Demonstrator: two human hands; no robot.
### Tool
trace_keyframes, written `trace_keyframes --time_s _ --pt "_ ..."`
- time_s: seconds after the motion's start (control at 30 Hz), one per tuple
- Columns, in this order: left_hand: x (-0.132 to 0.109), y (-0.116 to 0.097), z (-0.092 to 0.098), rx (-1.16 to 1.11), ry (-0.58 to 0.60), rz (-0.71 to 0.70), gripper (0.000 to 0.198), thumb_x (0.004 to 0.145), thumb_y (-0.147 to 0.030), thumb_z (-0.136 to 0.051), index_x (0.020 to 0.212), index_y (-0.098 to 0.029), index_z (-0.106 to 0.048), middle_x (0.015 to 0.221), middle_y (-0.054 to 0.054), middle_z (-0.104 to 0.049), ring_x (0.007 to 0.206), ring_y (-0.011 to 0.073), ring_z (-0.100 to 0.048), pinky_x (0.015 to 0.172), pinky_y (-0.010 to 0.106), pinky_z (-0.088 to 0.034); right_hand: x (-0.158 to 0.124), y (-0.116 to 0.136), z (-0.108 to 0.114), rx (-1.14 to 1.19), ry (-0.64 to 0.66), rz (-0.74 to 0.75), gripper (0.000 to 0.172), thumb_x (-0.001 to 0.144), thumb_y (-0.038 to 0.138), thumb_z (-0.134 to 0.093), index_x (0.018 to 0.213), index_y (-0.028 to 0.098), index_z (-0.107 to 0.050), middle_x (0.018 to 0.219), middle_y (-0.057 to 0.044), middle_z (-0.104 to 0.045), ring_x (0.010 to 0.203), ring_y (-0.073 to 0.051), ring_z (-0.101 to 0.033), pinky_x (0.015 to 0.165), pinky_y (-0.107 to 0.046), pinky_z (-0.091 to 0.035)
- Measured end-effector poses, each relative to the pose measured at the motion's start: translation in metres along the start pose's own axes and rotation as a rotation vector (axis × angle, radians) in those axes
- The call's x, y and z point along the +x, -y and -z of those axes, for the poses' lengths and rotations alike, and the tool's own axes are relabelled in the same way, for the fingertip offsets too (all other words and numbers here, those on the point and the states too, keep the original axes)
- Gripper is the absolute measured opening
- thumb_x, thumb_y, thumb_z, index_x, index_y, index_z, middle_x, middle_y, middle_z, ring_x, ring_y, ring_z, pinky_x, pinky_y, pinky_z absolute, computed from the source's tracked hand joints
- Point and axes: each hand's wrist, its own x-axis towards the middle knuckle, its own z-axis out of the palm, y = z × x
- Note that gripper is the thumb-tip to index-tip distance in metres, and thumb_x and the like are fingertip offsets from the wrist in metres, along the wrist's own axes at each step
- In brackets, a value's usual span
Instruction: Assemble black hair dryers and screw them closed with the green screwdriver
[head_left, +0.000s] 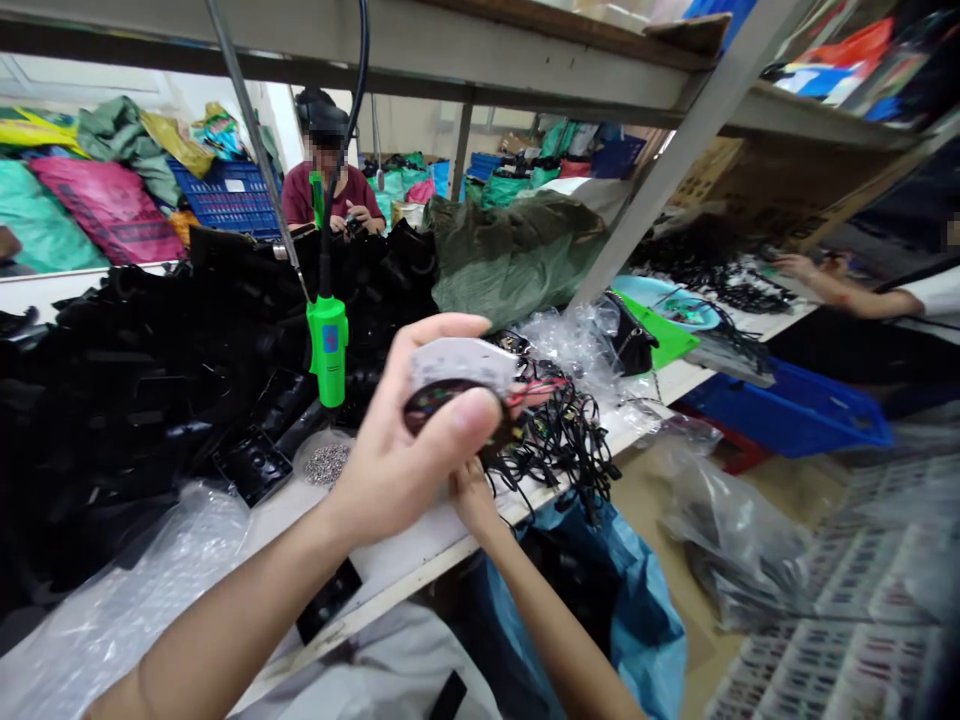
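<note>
My left hand is raised over the bench, thumb in front and fingers behind, closed on a rounded part. That part has a pale grey curved edge, a dark face and thin red wires at its right side. Lower and partly covered by the left hand is my right hand, its fingers hidden from view. Beyond it lies a tangled heap of black cables. A bright green electric screwdriver hangs just left of the left hand. Below the screwdriver stands a clear dish of small metal screws.
Black plastic parts are piled on the left. Bubble wrap lies at the near left edge. A blue bag hangs below the bench edge. A slanted metal post crosses the right side. Co-workers sit opposite and at right.
</note>
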Motion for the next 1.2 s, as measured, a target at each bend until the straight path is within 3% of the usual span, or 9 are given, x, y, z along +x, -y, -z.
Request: trace_keyframes --time_s 0.3,0.4,0.47,0.53,0.6,0.7,0.8,0.93,1.2 --pt "-0.031 -0.012 0.071 0.073 -0.275 -0.153 0.051 0.062 -0.044 -0.076 0.107 -0.027 -0.057 0.083 -0.001 -0.061 0.078 0.0187 -0.066 0.072 0.028 -0.058 -0.057 -0.027 0.065 -0.174 -0.149 0.222 0.026 0.083 0.015 -0.047 0.102 0.025 -0.061 0.108 -0.010 -0.065 0.099 -0.023 -0.061 0.085 -0.044 -0.050" --pt "-0.042 -0.013 0.089 0.073 -0.353 -0.141 0.048 0.064 -0.043 -0.075 0.106 -0.027 -0.058 0.082 -0.001 -0.063 0.072 0.0164 -0.067 0.065 0.024 -0.059 -0.051 -0.053 0.097 -0.417 -0.398 0.066 0.027 0.080 0.024 -0.056 0.107 0.024 -0.060 0.126 -0.013 -0.052 0.123 -0.034 -0.042 0.098 -0.061 -0.031" --pt "-0.053 -0.011 0.100 0.053 -0.369 -0.078 0.048 0.064 -0.042 -0.075 0.106 -0.026 -0.059 0.082 0.000 -0.063 0.070 0.0159 -0.067 0.066 0.024 -0.059 -0.037 -0.063 0.114 -0.438 -0.552 -0.075 0.048 0.077 0.031 -0.063 0.121 0.017 -0.050 0.143 -0.019 -0.028 0.133 -0.040 -0.020 0.101 -0.065 -0.024" --pt "-0.067 -0.008 0.111 0.003 -0.373 0.010 0.048 0.066 -0.044 -0.073 0.107 -0.025 -0.059 0.081 0.000 -0.064 0.070 0.0157 -0.066 0.065 0.024 -0.060 -0.022 -0.064 0.127 -0.315 -0.620 -0.154 0.068 0.077 0.035 -0.062 0.134 0.013 -0.034 0.145 -0.023 -0.018 0.133 -0.039 -0.022 0.097 -0.061 -0.033" --pt "-0.082 -0.003 0.121 -0.070 -0.368 0.112 0.048 0.068 -0.045 -0.072 0.109 -0.024 -0.058 0.080 0.001 -0.064 0.070 0.0161 -0.066 0.062 0.024 -0.059 -0.012 -0.050 0.133 -0.195 -0.612 -0.151 0.062 0.081 0.033 -0.057 0.135 0.015 -0.033 0.137 -0.022 -0.035 0.124 -0.035 -0.040 0.092 -0.055 -0.042" --pt "-0.102 0.010 0.130 -0.165 -0.397 0.238 0.048 0.068 -0.042 -0.073 0.110 -0.025 -0.057 0.082 0.002 -0.066 0.073 0.0165 -0.066 0.065 0.026 -0.059 -0.008 -0.004 0.125 -0.139 -0.513 0.025 0.029 0.083 0.023 -0.053 0.112 0.023 -0.057 0.116 -0.013 -0.057 0.109 -0.029 -0.054 0.094 -0.050 -0.043" --pt "-0.114 0.030 0.133 -0.221 -0.507 0.319 0.044 0.070 -0.038 -0.073 0.107 -0.022 -0.057 0.085 0.003 -0.067 0.078 0.0159 -0.066 0.073 0.027 -0.057 -0.011 0.058 0.097 0.040 -0.276 0.249 0.037 0.082 0.016 -0.054 0.116 0.030 -0.053 0.109 -0.010 -0.060 0.101 -0.026 -0.059 0.088 -0.047 -0.049" --pt "-0.123 0.060 0.141 -0.299 -0.663 0.362 0.029 0.077 -0.034 -0.067 0.096 -0.015 -0.058 0.083 0.005 -0.067 0.073 0.0129 -0.066 0.073 0.025 -0.056 -0.010 0.123 0.044 0.310 0.138 0.326 0.050 0.083 0.023 -0.054 0.131 0.027 -0.038 0.122 -0.012 -0.054 0.113 -0.026 -0.052 0.092 -0.046 -0.048" --pt "-0.150 0.068 0.163 -0.461 -0.662 0.407 0.026 0.085 -0.029 -0.058 0.104 -0.012 -0.059 0.090 0.007 -0.067 0.067 0.0110 -0.065 0.065 0.019 -0.055 -0.006 0.147 -0.019 0.695 0.743 0.106 0.067 0.082 0.033 -0.057 0.138 0.025 -0.021 0.120 -0.010 -0.055 0.110 -0.021 -0.055 0.093 -0.041 -0.046"
